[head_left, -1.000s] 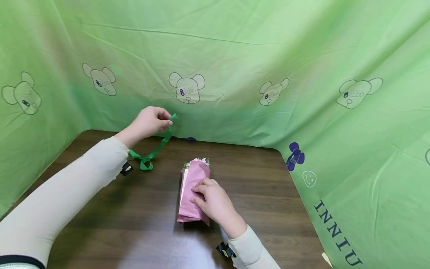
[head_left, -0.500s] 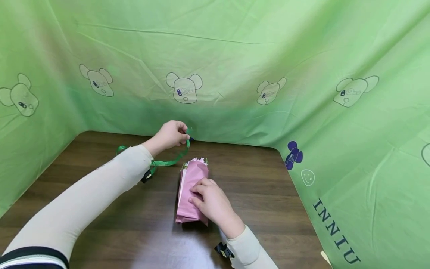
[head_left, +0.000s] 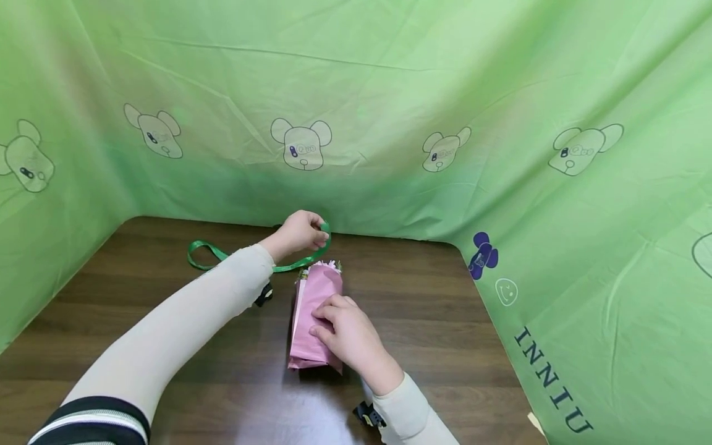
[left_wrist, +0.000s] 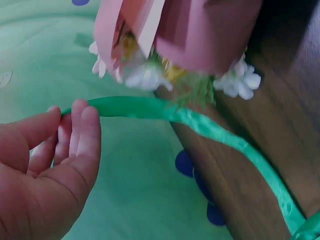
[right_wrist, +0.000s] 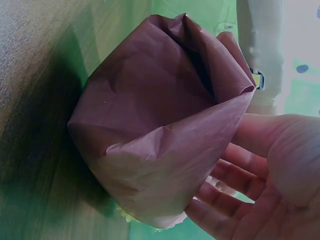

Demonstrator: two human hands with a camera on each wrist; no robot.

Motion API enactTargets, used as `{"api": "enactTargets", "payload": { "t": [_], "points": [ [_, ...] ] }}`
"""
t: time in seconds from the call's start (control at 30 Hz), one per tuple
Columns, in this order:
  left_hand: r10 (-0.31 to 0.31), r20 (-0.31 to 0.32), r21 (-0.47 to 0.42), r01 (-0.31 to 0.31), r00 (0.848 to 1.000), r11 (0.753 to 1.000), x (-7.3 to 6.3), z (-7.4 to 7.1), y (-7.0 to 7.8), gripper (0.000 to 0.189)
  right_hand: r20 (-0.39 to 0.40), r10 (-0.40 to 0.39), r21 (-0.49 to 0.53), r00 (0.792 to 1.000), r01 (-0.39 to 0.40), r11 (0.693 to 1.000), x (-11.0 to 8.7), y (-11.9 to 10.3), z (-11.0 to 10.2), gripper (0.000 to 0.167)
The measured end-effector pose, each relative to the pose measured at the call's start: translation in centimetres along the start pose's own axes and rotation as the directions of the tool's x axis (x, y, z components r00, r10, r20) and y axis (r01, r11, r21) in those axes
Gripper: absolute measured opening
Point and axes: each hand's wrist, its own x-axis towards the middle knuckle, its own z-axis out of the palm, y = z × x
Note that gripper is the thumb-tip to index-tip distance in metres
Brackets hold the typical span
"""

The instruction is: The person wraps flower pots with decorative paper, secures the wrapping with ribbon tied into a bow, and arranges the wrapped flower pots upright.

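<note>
Left hand [head_left: 297, 233]: from my head view, its fingers [left_wrist: 87, 132] pinch the green ribbon [left_wrist: 135, 107].
Ribbon's course: it curves near the flowers [left_wrist: 237, 80], with a loop further left above or on the tabletop [head_left: 423, 303]; I can't tell which.
Right hand [head_left: 351, 334]: I see fingers and thumb curled on the wrapper's side.
Pink-wrapped bouquet [head_left: 319, 287]: at the tabletop's middle, flowers facing the green curtain [head_left: 384, 204].
</note>
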Motion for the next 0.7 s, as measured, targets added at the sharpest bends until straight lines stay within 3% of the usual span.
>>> {"api": "enactTargets", "payload": {
  "t": [0.17,0.23,0.3,0.37,0.47,0.5,0.6,0.7],
  "points": [
    [0.031,0.091,-0.054,-0.026,0.995,0.998,0.1,0.5,-0.4,0.032,0.018,0.017,-0.008,1.0,-0.017,1.0,0.0,0.0,-0.1,0.025],
    [0.054,0.093,-0.005,-0.054,0.994,0.999,-0.2,0.2,-0.6,0.032,0.026,0.023,-0.001,0.999,-0.023,1.0,0.1,-0.1,-0.1,0.025],
    [0.106,0.078,0.147,-0.117,0.991,0.982,-0.8,-0.1,-0.7,0.028,0.029,0.028,0.007,0.999,-0.028,1.0,0.1,-0.2,0.0,0.025],
    [0.173,0.07,0.335,-0.186,0.983,0.924,-1.9,-0.1,-0.7,0.023,0.023,0.029,0.014,0.999,-0.029,0.999,0.1,-0.2,0.0,0.025],
    [0.296,0.087,0.549,-0.294,0.951,0.783,-4.3,0.4,-1.2,0.017,0.018,0.039,0.032,0.999,-0.039,0.999,0.1,0.0,0.0,0.026],
    [0.325,0.102,0.577,-0.322,0.94,0.75,-5.2,0.7,-1.4,0.017,0.017,0.042,0.038,0.999,-0.043,0.998,0.2,0.0,0.0,0.027],
    [0.39,0.153,0.588,-0.401,0.908,0.703,-7.9,1.6,-2.3,0.018,0.028,0.073,0.063,0.997,-0.075,0.995,0.1,0.1,0.0,0.028],
    [0.432,0.221,0.561,-0.476,0.875,0.678,-10.0,2.3,-3.3,0.023,0.039,0.124,0.102,0.992,-0.127,0.987,0.0,0.2,0.0,0.031]
  ]
}}
